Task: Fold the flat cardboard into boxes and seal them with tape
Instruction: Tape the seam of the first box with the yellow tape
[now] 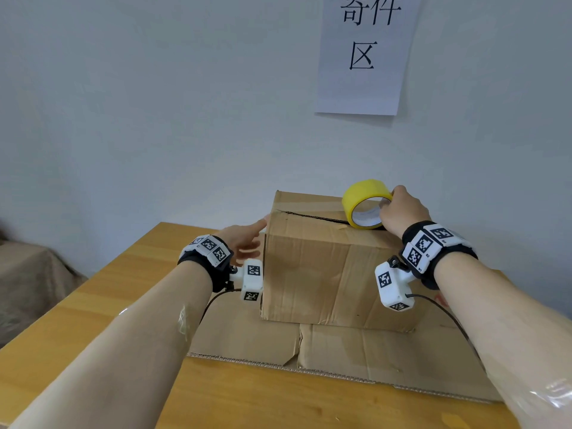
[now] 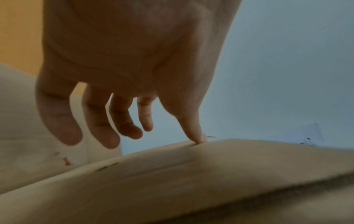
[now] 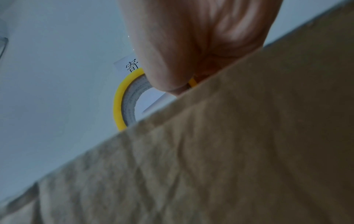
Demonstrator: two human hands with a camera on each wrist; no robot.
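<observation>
cardboard box upright on flat cardboard sheets atop wooden table; light, stiff at corners, top flaps likely springy, best steadied at an upper edge. left hand at left top corner, fingers spread and relaxed, thumb tip touching the edge, gripping nothing. open seam untaped. right hand curled round yellow tape roll, standing on edge at seam's right end.

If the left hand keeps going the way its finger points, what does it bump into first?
Probably the cardboard box: the left hand already has a fingertip at the box's top left edge, near the untaped seam. Beyond that, only wall shows.
</observation>
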